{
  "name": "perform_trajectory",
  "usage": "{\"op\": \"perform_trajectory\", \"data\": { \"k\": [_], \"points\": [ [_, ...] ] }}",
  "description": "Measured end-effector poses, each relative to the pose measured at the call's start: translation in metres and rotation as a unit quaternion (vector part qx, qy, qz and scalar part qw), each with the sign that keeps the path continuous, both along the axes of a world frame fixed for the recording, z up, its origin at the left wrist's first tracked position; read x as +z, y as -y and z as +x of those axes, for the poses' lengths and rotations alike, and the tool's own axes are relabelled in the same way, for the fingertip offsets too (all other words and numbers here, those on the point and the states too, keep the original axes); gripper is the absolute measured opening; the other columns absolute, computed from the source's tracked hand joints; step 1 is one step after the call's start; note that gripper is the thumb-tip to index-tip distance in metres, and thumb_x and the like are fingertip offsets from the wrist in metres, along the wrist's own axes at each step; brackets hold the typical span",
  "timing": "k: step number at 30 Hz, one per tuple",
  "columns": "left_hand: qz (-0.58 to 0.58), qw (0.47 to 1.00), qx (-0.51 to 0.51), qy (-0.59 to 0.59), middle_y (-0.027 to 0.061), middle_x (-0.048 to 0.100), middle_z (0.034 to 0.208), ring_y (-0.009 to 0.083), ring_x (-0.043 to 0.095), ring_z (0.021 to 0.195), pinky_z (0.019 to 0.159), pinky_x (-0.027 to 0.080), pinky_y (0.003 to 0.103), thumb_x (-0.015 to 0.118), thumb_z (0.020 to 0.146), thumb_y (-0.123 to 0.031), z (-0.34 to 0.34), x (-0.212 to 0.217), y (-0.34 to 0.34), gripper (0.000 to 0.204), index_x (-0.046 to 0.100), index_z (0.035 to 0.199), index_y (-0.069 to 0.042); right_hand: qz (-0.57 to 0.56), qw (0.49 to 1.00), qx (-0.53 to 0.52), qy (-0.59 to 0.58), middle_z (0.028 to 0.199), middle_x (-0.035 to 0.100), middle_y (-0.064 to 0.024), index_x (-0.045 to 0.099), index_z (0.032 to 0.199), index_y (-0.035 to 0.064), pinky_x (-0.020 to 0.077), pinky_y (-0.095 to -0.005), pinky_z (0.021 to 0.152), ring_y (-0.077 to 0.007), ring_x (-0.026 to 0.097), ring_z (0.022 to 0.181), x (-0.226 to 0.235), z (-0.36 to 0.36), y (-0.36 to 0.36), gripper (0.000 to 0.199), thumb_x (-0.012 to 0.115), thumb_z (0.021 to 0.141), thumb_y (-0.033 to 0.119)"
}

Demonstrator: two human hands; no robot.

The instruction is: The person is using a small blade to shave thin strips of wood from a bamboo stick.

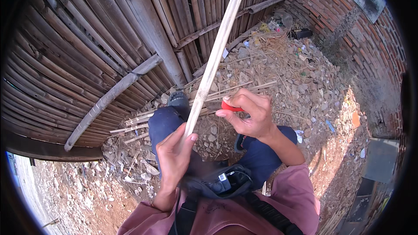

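A long pale bamboo strip point(215, 63) rises at a slant from my left hand point(173, 152), whose fingers and thumb are closed round its lower end. To the right of the strip, my right hand point(252, 112) pinches a small red-handled tool point(231, 107) between thumb and fingers. Something thin and dark, like a blade, seems to reach from the red handle toward the strip, but it blends into the ground and I cannot make out its shape. Whether it touches the strip I cannot tell.
A bamboo slat wall point(87, 52) with a pole along it stands close on the left. Several cut bamboo strips point(137, 122) lie by my feet on stony ground point(300, 91). A brick wall point(322, 0) closes the far right. An open dark bag point(237, 177) hangs at my waist.
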State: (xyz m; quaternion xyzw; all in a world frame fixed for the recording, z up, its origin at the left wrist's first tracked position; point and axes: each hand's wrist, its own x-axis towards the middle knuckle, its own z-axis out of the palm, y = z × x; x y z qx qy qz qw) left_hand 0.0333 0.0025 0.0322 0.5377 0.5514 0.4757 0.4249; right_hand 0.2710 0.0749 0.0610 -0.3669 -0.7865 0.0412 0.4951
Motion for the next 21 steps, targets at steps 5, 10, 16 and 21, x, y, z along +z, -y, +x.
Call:
{"op": "perform_trajectory", "data": {
  "k": [5,10,16,21],
  "points": [
    [0.019,1.0,-0.013,0.003,0.0082,0.075,0.092,0.007,0.062,0.08,0.073,0.052,0.024,0.079,0.095,-0.003,0.008,0.005,0.002,0.035,0.073,0.128,0.005,0.005,1.0,0.013,0.017,0.075,0.067,-0.0034,0.076,0.094,0.0058,0.0495,-0.033,0.05,-0.02,0.067,0.058,-0.004,-0.004,0.0,0.028,0.091,0.082,0.026],
    [0.095,0.994,-0.023,-0.04,0.0105,0.074,0.085,0.0086,0.062,0.073,0.067,0.05,0.025,0.08,0.094,-0.004,0.009,-0.001,0.002,0.034,0.073,0.127,0.004,0.018,1.0,-0.003,0.016,0.074,0.066,-0.0029,0.076,0.093,0.0061,0.0489,-0.0327,0.05,-0.0197,0.066,0.057,-0.004,-0.009,0.002,0.028,0.091,0.081,0.026],
    [0.112,0.992,-0.017,-0.063,0.0115,0.074,0.084,0.009,0.062,0.071,0.066,0.051,0.025,0.079,0.095,-0.005,0.009,-0.004,0.001,0.034,0.073,0.127,0.006,0.035,0.998,-0.027,0.038,0.074,0.067,-0.0033,0.078,0.093,0.0058,0.0503,-0.0315,0.051,-0.0187,0.066,0.058,-0.004,-0.006,-0.001,0.029,0.094,0.077,0.024],
    [0.102,0.993,-0.023,-0.045,0.013,0.075,0.086,0.009,0.064,0.073,0.067,0.052,0.025,0.078,0.096,-0.005,0.008,-0.005,0.001,0.033,0.072,0.126,0.007,0.072,0.994,-0.041,0.069,0.072,0.064,-0.0021,0.078,0.093,0.0067,0.0471,-0.0308,0.049,-0.0171,0.063,0.055,0.001,-0.004,-0.002,0.032,0.096,0.074,0.025]
  ]
}}
